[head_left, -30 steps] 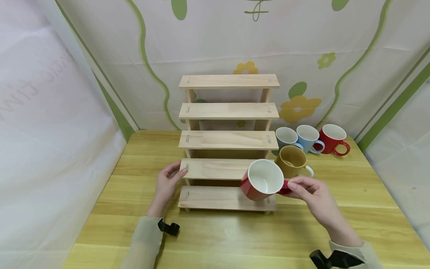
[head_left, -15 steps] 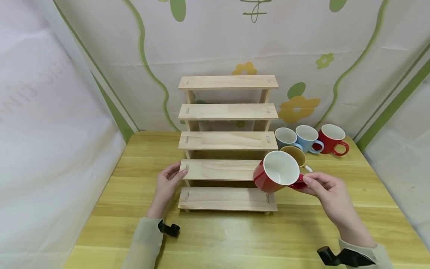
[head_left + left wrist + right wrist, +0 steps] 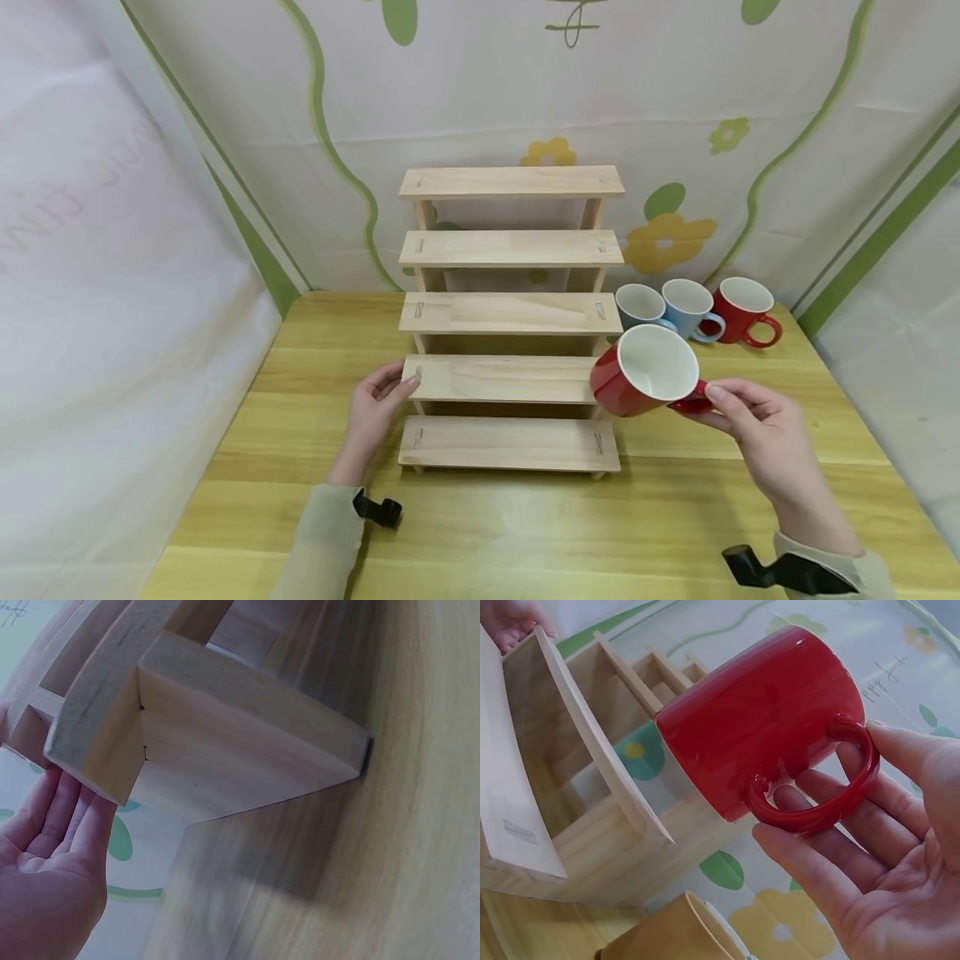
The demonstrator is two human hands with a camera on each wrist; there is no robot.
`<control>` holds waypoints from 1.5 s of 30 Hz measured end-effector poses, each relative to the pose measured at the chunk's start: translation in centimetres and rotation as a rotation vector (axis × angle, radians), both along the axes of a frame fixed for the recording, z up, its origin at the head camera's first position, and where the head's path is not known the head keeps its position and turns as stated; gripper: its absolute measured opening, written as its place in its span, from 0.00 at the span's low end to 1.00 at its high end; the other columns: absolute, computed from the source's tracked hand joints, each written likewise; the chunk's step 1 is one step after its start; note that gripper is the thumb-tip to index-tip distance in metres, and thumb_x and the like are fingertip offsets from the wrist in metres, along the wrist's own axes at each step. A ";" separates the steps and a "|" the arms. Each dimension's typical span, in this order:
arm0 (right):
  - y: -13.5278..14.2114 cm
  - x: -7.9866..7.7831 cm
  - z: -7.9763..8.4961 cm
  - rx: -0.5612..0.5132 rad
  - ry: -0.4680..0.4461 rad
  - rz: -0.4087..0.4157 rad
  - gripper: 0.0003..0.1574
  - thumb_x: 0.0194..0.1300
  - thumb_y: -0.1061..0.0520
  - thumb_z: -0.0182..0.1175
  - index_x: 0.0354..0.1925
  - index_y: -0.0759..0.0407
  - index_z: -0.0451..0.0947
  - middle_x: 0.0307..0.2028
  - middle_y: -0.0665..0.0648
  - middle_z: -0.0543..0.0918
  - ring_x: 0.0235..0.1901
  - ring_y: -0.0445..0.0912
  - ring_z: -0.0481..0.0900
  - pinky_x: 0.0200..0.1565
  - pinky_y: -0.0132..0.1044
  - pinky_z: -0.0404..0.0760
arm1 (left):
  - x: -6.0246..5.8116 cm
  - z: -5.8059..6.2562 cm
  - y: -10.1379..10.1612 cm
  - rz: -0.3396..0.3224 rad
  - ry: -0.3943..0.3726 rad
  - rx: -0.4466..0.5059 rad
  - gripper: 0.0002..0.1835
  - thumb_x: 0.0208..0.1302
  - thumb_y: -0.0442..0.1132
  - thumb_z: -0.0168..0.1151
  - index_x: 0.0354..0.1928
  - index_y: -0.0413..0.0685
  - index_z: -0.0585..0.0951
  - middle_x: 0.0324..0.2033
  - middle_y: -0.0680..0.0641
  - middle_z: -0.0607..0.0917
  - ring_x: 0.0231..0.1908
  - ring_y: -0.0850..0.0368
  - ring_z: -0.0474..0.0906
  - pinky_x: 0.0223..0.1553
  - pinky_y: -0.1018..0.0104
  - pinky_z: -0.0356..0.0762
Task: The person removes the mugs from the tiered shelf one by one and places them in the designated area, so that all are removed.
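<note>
A red mug point(image 3: 630, 392) with a white inside is in the air at the right end of the stepped wooden rack point(image 3: 510, 379). My right hand point(image 3: 772, 442) holds it by its red handle point(image 3: 817, 814), and the mug tilts slightly toward me. In the right wrist view, thumb and fingers pinch that handle. On the left, my left hand point(image 3: 375, 417) grips the end of the second board from the bottom, thumb on top. From the left wrist view, the fingers point(image 3: 64, 810) lie under the wood. A mustard mug point(image 3: 671, 934) stands below the red one, hidden from the head view.
Behind the held mug stand a grey-blue mug point(image 3: 637, 302), a light blue mug point(image 3: 684, 312) and another red mug point(image 3: 738, 321). All are on the wooden table point(image 3: 480, 542), right of the rack. A printed cloth point(image 3: 480, 83) hangs behind.
My right hand has carried the red mug to the right and slightly back, away from in front of the lower boards, until it covers the mustard mug. The left hand has stayed in place.
</note>
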State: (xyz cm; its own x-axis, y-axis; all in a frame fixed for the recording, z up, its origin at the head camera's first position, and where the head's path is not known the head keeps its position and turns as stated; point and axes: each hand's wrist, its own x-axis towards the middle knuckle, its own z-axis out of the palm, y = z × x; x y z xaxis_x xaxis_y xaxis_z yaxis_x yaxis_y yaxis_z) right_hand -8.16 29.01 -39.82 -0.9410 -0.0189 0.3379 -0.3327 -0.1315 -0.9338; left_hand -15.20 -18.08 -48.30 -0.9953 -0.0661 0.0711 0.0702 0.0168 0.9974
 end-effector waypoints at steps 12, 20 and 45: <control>1.4 -0.5 -0.1 -0.077 0.034 -0.022 0.13 0.73 0.78 0.48 0.46 0.83 0.78 0.43 0.61 0.87 0.40 0.49 0.88 0.42 0.41 0.86 | 0.0 -0.4 -0.1 0.011 0.012 0.016 0.21 0.68 0.33 0.68 0.60 0.31 0.79 0.54 0.36 0.82 0.51 0.54 0.82 0.53 0.68 0.80; 2.7 -0.8 0.2 -0.163 0.072 -0.006 0.14 0.73 0.79 0.46 0.48 0.85 0.77 0.43 0.64 0.86 0.42 0.51 0.88 0.42 0.43 0.85 | 0.0 -0.5 -0.1 0.013 0.008 -0.003 0.22 0.68 0.35 0.69 0.60 0.33 0.79 0.55 0.37 0.82 0.52 0.54 0.81 0.53 0.68 0.80; 8.3 -2.0 0.6 -0.243 -0.009 -0.217 0.10 0.71 0.74 0.56 0.46 0.81 0.81 0.42 0.62 0.87 0.42 0.47 0.87 0.37 0.40 0.85 | 0.0 -0.1 0.0 0.004 0.000 0.000 0.21 0.69 0.34 0.68 0.61 0.32 0.79 0.56 0.35 0.81 0.52 0.55 0.81 0.54 0.68 0.79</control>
State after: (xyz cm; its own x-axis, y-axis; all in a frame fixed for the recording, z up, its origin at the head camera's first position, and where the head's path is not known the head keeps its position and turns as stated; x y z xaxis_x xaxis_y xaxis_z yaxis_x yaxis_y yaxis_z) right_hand -10.21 37.28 -39.22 -0.9171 0.2631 0.2994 -0.3693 -0.2780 -0.8868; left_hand -15.17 -18.09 -48.37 -0.9950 -0.0706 0.0711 0.0700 0.0176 0.9974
